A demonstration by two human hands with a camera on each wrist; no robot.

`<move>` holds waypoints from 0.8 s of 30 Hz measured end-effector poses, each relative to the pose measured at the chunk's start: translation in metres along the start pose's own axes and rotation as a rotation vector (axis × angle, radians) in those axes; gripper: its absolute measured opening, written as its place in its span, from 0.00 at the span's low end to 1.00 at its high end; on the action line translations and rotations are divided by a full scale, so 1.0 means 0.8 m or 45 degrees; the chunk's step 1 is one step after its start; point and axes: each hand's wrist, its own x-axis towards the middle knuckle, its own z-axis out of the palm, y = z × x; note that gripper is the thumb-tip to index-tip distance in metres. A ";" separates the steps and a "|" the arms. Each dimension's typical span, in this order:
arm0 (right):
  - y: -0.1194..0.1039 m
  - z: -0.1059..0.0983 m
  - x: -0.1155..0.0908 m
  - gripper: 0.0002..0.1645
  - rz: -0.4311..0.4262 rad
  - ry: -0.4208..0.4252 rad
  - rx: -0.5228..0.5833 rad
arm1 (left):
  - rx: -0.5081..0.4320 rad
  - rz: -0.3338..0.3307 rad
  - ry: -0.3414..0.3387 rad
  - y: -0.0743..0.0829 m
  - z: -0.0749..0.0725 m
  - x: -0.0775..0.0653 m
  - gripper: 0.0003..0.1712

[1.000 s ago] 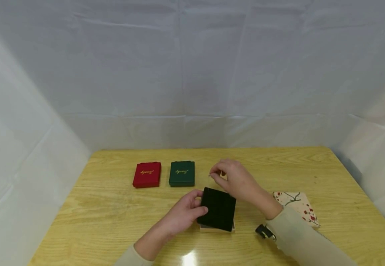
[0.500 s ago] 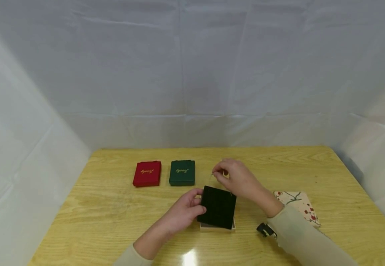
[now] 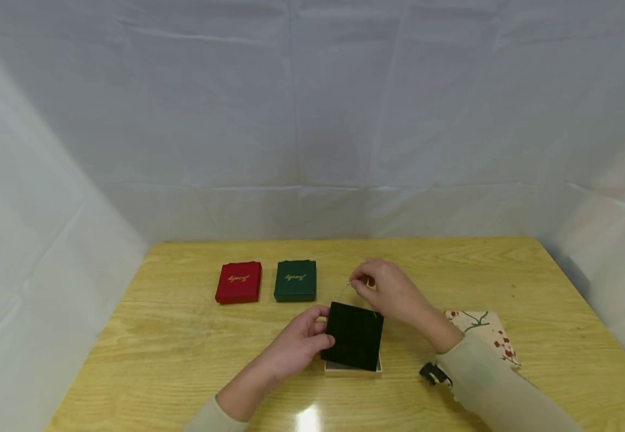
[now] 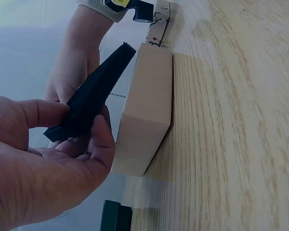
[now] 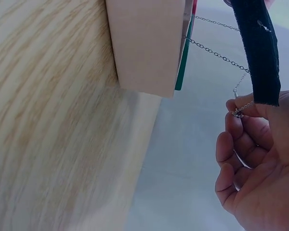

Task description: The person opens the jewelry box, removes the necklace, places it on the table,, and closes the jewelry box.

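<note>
A square black velvet pad (image 3: 354, 336), like a jewellery box insert, is tilted above a shallow light-coloured box base (image 3: 351, 372). My left hand (image 3: 300, 345) grips its left edge, thumb on top and fingers beneath. Beyond the pad's far edge, my right hand (image 3: 390, 292) pinches the end of a thin silver chain necklace (image 5: 214, 53) between thumb and index finger. In the right wrist view, strands of chain run between the pad and the pinkish side of the box (image 5: 147, 45). Much of the chain is hidden behind the pad.
A red box (image 3: 239, 282) and a dark green box (image 3: 295, 281), both with gold lettering, stand at the back left of the wooden table (image 3: 172, 360). To the right lies a cream lid (image 3: 485, 333) with a red blossom pattern, partly covered by the right sleeve.
My right hand has shifted slightly to the right, pulling the chain end with it, and a strand now shows near the pad's far edge. My left hand and the pad stay nearly still.
</note>
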 end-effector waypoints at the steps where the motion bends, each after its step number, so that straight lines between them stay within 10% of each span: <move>1: 0.000 0.000 -0.001 0.06 0.007 -0.003 0.003 | -0.001 0.001 -0.001 0.000 0.000 0.000 0.24; 24: 0.017 -0.006 -0.010 0.07 0.116 -0.005 0.025 | 0.002 0.002 0.017 -0.001 0.000 0.000 0.23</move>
